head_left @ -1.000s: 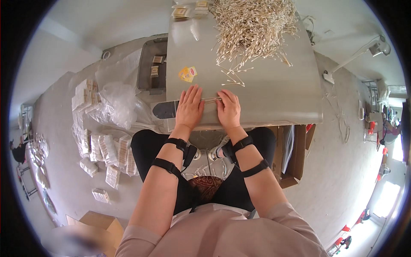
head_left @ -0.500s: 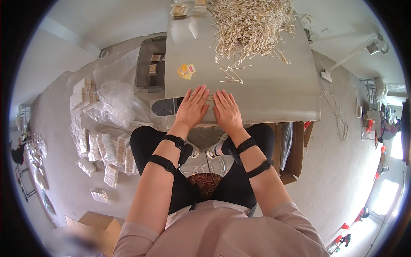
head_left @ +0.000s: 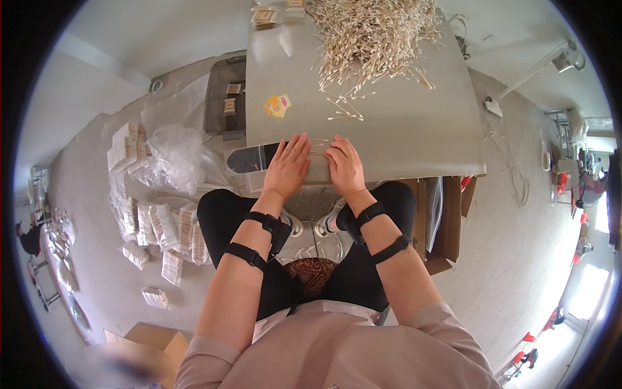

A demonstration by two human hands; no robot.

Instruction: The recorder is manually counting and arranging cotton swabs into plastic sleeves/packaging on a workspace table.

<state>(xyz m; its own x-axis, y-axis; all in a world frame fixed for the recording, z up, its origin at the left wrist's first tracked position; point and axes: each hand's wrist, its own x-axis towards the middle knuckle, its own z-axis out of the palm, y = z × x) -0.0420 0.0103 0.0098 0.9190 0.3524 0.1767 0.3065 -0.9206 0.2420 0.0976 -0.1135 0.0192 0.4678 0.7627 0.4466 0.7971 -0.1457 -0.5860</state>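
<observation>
My left hand (head_left: 289, 165) lies flat near the front edge of the grey table (head_left: 414, 139), its fingers stretched out over the end of a dark, rounded strip (head_left: 245, 161). A few cotton swabs (head_left: 317, 153) lie crosswise between my two hands. Their left ends reach my left fingers, and their right ends are partly covered by my right hand. My right hand (head_left: 345, 166) rests on the tabletop with its fingers slightly bent, touching the swab ends. Farther back is a big heap of cotton swabs (head_left: 376, 45), with several loose ones (head_left: 346, 109) at its near side.
Yellow cards (head_left: 276, 106) lie left on the table, and small packs (head_left: 264, 17) at its far left corner. A grey bin (head_left: 223, 120) stands beside the table. Bundled packs (head_left: 159, 223) and clear plastic (head_left: 175, 155) are on the floor; a cardboard box (head_left: 447, 227) sits under the right side.
My hands have parted slightly, and the swabs between them now show more. My right fingers have bent from a straight, flat pose. The whole view has shifted a little.
</observation>
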